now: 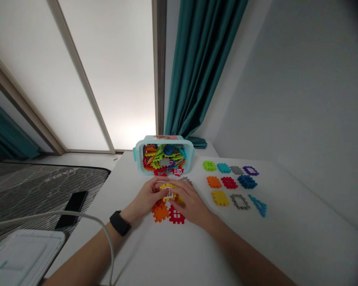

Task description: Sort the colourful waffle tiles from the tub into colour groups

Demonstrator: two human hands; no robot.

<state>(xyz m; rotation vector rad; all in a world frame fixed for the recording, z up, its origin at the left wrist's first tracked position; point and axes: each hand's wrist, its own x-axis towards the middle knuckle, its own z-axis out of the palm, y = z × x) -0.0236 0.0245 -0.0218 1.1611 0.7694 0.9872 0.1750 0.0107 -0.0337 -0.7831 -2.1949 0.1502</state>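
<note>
My left hand (150, 198) and my right hand (192, 201) meet over the white table, fingers closed round a yellow interlocking tile (168, 192) with a white window-like insert. Part of the tile is hidden behind my fingers. Just below it an orange tile (160, 211) lies under the left fingertips, and a red tile (177, 215) with a white window frame lies by the right ones. I cannot tell whether these join the yellow one. A grey tile (186, 180) peeks out behind my right hand.
A pale teal bin (139, 161) full of colourful tiles stands behind my hands. To the right lie several tiles in rows, among them a yellow tile (220, 198) and a dark blue piece (247, 181). A white cable (101, 224) crosses over my left forearm.
</note>
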